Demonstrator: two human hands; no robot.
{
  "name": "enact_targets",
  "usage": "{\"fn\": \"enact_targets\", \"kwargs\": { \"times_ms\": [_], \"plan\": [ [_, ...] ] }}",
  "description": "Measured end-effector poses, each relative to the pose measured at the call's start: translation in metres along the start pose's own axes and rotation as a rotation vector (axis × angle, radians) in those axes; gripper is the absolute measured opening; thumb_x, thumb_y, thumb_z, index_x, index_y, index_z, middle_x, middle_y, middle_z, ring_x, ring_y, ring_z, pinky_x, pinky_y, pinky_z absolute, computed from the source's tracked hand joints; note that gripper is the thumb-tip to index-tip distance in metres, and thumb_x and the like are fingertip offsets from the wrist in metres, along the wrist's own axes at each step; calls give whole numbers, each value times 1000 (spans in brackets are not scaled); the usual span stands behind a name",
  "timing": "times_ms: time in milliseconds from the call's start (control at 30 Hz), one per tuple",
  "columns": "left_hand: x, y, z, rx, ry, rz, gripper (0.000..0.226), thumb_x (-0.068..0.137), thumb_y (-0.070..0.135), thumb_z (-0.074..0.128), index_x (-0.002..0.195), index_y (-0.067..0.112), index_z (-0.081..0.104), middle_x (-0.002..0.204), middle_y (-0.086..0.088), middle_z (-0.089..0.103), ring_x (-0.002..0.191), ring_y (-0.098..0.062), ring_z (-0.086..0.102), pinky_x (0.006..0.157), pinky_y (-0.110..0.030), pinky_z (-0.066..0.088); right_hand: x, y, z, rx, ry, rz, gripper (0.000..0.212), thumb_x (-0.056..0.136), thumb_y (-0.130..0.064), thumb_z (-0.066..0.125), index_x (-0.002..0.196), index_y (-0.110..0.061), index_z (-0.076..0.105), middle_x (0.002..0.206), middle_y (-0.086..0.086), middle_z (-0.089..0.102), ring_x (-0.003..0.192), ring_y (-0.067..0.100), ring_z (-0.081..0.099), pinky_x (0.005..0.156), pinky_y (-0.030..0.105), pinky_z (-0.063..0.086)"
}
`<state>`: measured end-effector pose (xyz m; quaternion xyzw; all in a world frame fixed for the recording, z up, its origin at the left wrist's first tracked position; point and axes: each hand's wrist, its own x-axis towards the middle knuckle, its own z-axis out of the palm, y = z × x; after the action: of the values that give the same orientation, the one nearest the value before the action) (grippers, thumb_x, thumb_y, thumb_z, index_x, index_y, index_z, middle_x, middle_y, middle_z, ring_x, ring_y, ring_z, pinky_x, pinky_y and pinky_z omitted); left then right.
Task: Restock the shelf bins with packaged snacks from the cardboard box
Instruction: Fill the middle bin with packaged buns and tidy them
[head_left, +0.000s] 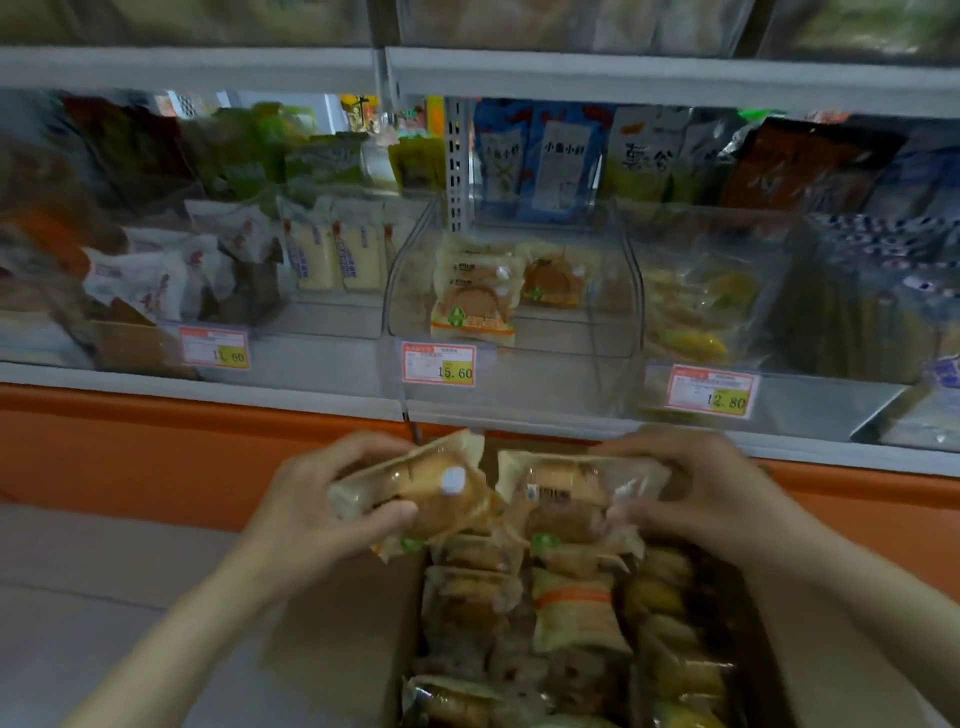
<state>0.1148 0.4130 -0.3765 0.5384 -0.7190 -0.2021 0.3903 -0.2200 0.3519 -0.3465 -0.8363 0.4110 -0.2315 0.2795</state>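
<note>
Fingers (382, 513): yours were clamped on packets on both sides, and none hung free.
Left hand (311, 499): it gripped the left packet (426, 491) in the lower middle of the frame, thumb underneath and the other fingers curled over the top edge, so the packet sat tilted.
Right hand (706, 488): it gripped the right packet (571, 493) just beside the 1st. Blur hid whether the 2 wrappers touched.
Cardboard box (337, 623): it stood open at the bottom centre, directly under both hands, with rows of the same snacks inside.
Clear bin (561, 340): it sat mid-frame above the 15.60 price tag (439, 364). A short stack of matching packets (472, 306) filled its left side, with room showing to the right.
Step in hand: by my reading, you were lifting 2 packets out of the box to carry them up to that bin.
Doing it well: you needed to hold each wrapper by its edges, not squeeze the soft bun, level the tilted left packet, and lay both label-up in line with the stack, 1 at a time through the bin's open front.
Watch for: slick film could have slipped, and the neighbouring bins held other products.
</note>
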Motion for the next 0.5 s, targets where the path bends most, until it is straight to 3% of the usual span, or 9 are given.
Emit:
{"fn": "enact_targets", "kwargs": {
  "times_ms": [67, 167, 267, 400, 500],
  "plan": [
    [15, 14, -26, -37, 118, 26, 38, 70, 48, 70, 107, 45, 63, 106, 23, 66, 97, 8, 61, 75, -3, 44, 24, -32, -30, 54, 64, -79, 45, 69, -47, 73, 113, -49, 62, 110, -27, 65, 92, -5, 65, 73, 10, 52],
    [40, 18, -56, -130, 270, 29, 33, 76, 34, 79, 105, 38, 65, 103, 19, 68, 96, 6, 61, 75, -5, 45, 76, -57, -63, 68, 160, -135, 44, 70, -46, 73, 113, -41, 64, 108, -18, 68, 84, 9, 70, 70, 26, 59],
    [60, 12, -75, -157, 394, -8, 31, 78, 24, 72, 108, 26, 65, 99, 20, 68, 93, 8, 61, 73, -5, 46, 138, -54, -70, 13, 288, -114, 37, 75, -36, 76, 110, -30, 68, 101, -11, 69, 88, 8, 67, 77, 30, 58],
    [78, 6, -80, -174, 380, -30, 34, 74, 29, 76, 107, 25, 68, 100, 17, 70, 94, 5, 62, 72, -6, 47, 206, -26, -37, -131, 183, 6, 32, 75, -22, 80, 104, -13, 71, 104, 0, 69, 98, 20, 64, 87, 37, 52],
    [89, 4, -80, -173, 333, -3, 30, 73, 32, 75, 102, 36, 67, 102, 25, 68, 97, 7, 62, 75, -6, 48, 240, -3, -4, -286, 91, 69, 30, 74, -21, 80, 101, -13, 69, 105, 1, 67, 100, 19, 62, 81, 29, 48]
  ]
}}
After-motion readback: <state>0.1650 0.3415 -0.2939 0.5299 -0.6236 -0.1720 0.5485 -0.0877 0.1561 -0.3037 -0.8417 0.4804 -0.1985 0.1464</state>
